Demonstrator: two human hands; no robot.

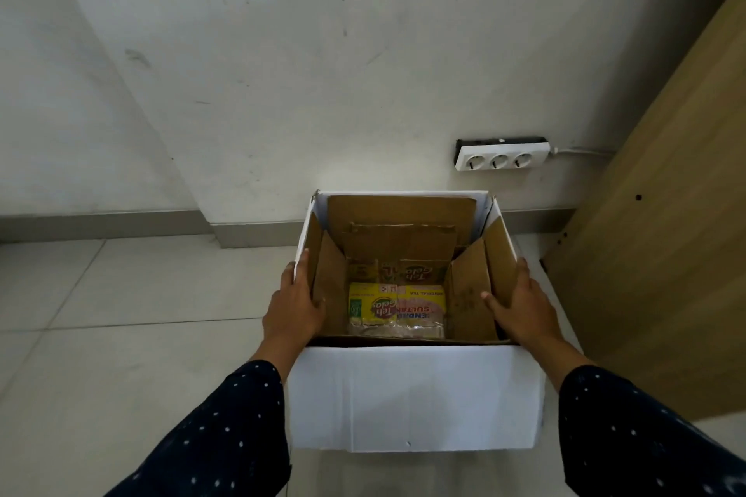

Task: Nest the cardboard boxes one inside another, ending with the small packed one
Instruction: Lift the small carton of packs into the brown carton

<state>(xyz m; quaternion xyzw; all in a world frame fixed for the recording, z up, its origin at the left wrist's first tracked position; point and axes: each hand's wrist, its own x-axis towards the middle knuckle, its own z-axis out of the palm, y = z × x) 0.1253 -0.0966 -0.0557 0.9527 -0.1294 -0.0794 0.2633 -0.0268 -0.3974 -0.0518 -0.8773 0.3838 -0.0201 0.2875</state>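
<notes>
Two hands gripping one white box (pixel 415 395) from the head view: left hand (pixel 292 307) clamped over its left wall, fingers (pixel 300 260) outside, thumb inside; right hand (pixel 520 305) clamped likewise over its right wall, thumb inside. Smooth white outside, raw brown corrugated card within. Nested inside the white box, brown box (pixel 403 250) with flaps standing up, upside-down "Teh Gelas" printed on its far wall. At the bottom of the white box, small packed box (pixel 397 311), glossy plastic-wrapped, yellow and pink, reading "Teh Gelas", "SULTAN", "ORIGINAL TEA". Below the white box, pale tiled floor (pixel 121 295). Behind it, scuffed white wall (pixel 282 73) and white three-socket power strip (pixel 500 155). Right of it, wood-grain panel (pixel 666 234). Dark dotted sleeves (pixel 226 436).
</notes>
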